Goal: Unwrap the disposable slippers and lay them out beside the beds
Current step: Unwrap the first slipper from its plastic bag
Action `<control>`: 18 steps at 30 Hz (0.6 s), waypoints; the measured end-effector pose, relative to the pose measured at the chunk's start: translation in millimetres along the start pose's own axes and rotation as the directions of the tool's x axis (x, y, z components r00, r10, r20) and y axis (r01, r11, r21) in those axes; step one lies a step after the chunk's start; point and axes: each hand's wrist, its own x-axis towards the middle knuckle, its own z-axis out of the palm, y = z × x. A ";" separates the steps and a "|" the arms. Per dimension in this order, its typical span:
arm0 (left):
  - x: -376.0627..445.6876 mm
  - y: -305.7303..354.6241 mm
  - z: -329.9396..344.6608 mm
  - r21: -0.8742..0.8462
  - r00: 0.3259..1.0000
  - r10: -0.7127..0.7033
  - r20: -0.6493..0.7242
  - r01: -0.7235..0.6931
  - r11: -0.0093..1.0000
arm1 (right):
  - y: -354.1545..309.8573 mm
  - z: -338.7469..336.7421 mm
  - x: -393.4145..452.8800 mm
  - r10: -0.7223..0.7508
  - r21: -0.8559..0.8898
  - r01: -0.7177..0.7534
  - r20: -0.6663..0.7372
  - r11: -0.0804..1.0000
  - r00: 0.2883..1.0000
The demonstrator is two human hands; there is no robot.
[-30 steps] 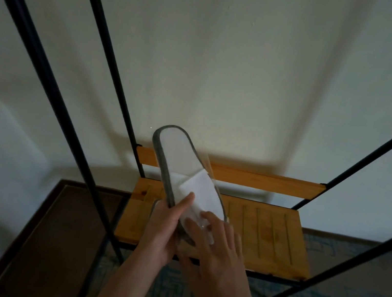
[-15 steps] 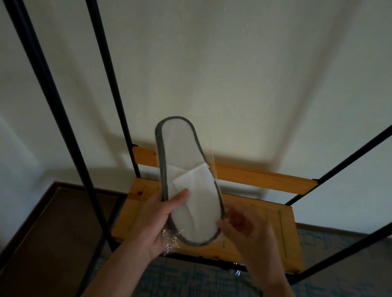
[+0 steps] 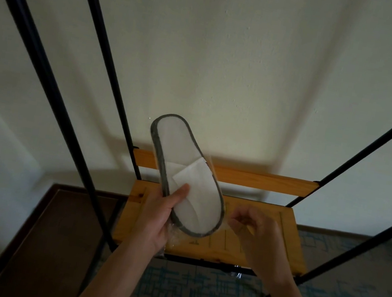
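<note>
At frame centre, a white slipper (image 3: 186, 180) in its clear wrapper (image 3: 173, 234) is gripped by the left hand (image 3: 157, 216), thumb on top; the wrapper's edge is pinched by the curled right hand (image 3: 257, 235), above a wooden shelf (image 3: 285, 239)

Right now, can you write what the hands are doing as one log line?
left hand: holds slippers | right hand: pinches clear wrapper | wrapper: partly on | under: wooden shelf
</note>
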 end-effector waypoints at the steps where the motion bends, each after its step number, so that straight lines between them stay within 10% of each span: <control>1: 1.1 2.9 -0.5 -0.018 1.000 -0.007 -0.001 0.006 1.000 | 0.4 -1.3 -0.8 -0.023 -0.001 0.023 0.017 1.000 1.000; 12: 6.0 12.0 -1.6 -0.106 0.999 -0.020 0.030 0.023 0.994 | 1.2 -10.2 5.8 -0.135 0.024 0.134 0.080 0.991 0.988; 18: 8.7 8.6 3.6 -0.038 1.000 -0.003 0.029 0.005 0.999 | -13.4 15.5 22.4 -0.343 -0.335 0.379 0.164 0.863 0.925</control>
